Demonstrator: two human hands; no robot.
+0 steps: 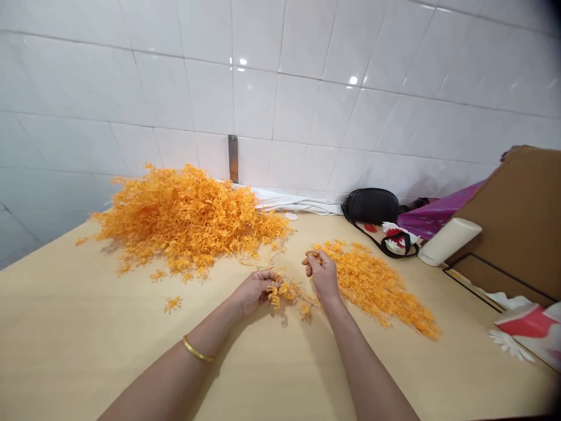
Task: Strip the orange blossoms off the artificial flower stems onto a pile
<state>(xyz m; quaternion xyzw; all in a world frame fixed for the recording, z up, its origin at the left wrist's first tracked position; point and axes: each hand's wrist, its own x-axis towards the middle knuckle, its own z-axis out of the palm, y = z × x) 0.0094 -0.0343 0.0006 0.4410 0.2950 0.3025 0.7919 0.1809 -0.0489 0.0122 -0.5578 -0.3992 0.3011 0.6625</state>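
Note:
My left hand (255, 290) is closed on a small sprig of orange plastic flowers (284, 290) just above the pale wooden table (109, 339). A gold bangle (197, 351) sits on that wrist. My right hand (322, 273) is raised slightly, its fingers pinched on a small orange flower piece (314, 255). A big heap of orange plastic flower sprigs (184, 216) lies to the far left. A flatter pile of loose orange flowers (377, 286) spreads just right of my right hand.
A black pouch with a strap (371, 206) lies by the white tiled wall (280, 88). A white cylinder (449, 241), purple cloth (432, 216), a brown board (521, 216) and red-and-white flowers (392, 234) crowd the right. White cloth (289, 202) runs along the wall.

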